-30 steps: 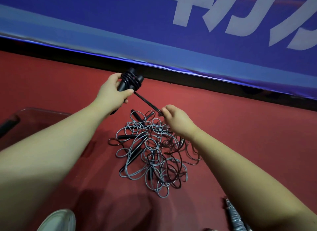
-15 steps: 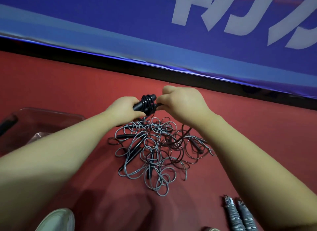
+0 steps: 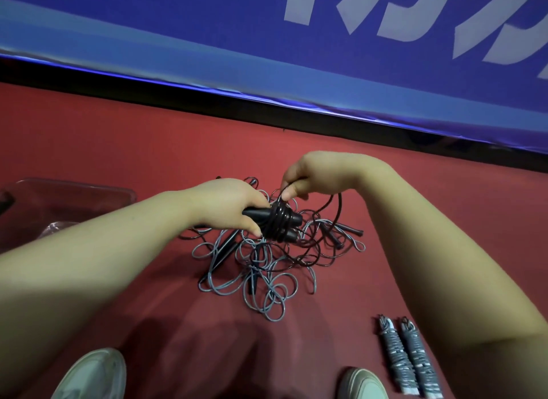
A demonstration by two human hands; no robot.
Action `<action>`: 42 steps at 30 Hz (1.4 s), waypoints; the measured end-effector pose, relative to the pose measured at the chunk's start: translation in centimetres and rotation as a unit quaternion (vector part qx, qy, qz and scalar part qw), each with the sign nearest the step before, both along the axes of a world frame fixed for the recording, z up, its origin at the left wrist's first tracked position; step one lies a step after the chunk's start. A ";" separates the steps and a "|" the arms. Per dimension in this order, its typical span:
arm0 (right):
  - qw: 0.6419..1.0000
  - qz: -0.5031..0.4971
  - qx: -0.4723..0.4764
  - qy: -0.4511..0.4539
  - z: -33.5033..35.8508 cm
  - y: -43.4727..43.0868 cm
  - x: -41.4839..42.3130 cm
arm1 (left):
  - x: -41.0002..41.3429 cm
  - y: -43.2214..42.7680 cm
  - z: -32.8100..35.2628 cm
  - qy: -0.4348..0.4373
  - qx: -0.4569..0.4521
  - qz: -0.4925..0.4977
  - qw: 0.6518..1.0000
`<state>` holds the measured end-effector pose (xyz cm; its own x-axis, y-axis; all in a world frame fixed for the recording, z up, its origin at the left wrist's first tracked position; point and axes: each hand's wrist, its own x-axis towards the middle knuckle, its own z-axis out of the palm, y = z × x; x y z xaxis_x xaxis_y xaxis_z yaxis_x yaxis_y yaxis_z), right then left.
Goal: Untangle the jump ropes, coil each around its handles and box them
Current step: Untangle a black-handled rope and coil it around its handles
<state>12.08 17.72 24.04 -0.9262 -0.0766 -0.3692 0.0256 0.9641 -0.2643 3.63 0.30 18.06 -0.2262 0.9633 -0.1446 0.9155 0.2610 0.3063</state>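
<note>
Though unreadable, white banner lettering (image 3: pixel 299 7)

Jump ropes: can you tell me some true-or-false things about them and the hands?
1. The left hand holds black handles with black rope wound round them. True.
2. The right hand lies flat on the floor. False: it pinches the black rope above the handles.
3. Grey bundles lie wrapped at the lower right. True.
4. The tangled pile is inside the clear box. False: it lies on the red floor, right of the box.
</note>
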 end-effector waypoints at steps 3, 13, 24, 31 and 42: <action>0.982 -0.028 -0.182 -0.039 -1.8 1.4 0.8 | 0.9 -0.2 0.1 -0.054 0.000 -0.044 0.998; 0.905 -0.091 -0.413 0.044 -6.1 0.9 1.9 | 1.9 -0.4 2.5 -0.092 0.078 -0.031 0.992; 0.735 -0.200 -0.594 0.261 -6.8 -1.8 -0.5 | 0.2 -0.7 4.2 -0.446 0.274 0.105 0.845; 0.833 -0.182 -0.379 0.359 -8.0 -1.8 -2.0 | -2.0 -1.6 4.8 -0.476 0.347 0.185 0.787; 0.864 -0.254 -0.325 0.289 -7.5 -3.0 -3.6 | -2.7 -1.3 3.8 -0.438 0.371 0.269 0.773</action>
